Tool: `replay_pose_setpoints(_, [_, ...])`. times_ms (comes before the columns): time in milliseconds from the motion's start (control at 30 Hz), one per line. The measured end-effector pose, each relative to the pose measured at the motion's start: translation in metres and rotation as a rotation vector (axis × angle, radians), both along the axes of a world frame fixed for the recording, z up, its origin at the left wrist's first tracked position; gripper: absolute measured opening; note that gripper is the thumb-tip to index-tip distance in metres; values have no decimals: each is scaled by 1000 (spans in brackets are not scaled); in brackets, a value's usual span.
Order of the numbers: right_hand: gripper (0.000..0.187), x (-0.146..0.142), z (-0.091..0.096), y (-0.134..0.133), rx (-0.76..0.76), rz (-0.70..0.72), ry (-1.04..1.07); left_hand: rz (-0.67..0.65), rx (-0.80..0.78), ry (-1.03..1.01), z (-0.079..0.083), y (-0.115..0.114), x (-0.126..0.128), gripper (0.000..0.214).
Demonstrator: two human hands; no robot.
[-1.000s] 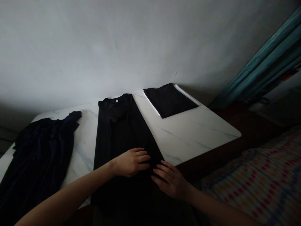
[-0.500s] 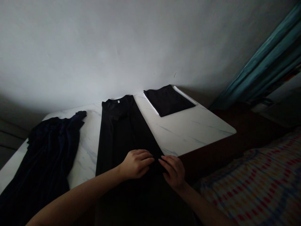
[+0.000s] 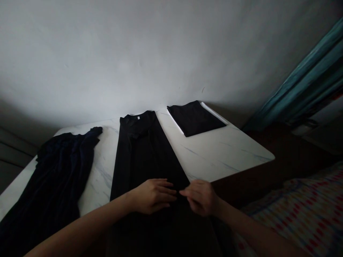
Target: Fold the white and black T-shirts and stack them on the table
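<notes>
A long black dress point(image 3: 142, 157) lies lengthwise on the table with its sides turned in. Its neckline and small white label point to the wall, and the lower part runs over the near table edge into shadow. My left hand point(image 3: 154, 195) rests on the dress, palm down, with its fingers stretched out to the right. Facing it, my right hand point(image 3: 200, 197) has its fingers curled together in a pinch on the cloth near the right edge. Only a small gap parts the fingertips of both hands. The dark cloth between them is hard to make out.
A crumpled dark navy garment point(image 3: 66, 167) spreads over the left of the white marbled table point(image 3: 214, 157). Folded black cloth point(image 3: 197, 117) lies on a white folded piece at the back right. A pale wall point(image 3: 160, 53) stands behind; patterned fabric point(image 3: 302, 214) is at lower right.
My right hand has gone from loosely spread fingers to a closed pinch at the dress's edge. My left hand's fingers have straightened. The whole view has shifted slightly.
</notes>
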State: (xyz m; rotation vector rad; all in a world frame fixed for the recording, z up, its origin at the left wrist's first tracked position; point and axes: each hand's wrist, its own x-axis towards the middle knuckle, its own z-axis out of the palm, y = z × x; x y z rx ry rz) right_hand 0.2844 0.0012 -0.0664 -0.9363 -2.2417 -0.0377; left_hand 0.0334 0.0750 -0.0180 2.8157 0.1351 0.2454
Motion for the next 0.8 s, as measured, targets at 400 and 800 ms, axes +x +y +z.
replay_pose_setpoints(400, [54,-112,20,261,-493,-521,-182,887,440,179,-19,215,20,53])
replay_pose_setpoints(800, [54,-103,8,278,-523,-527,-326,869,198,235,-31,251,4,51])
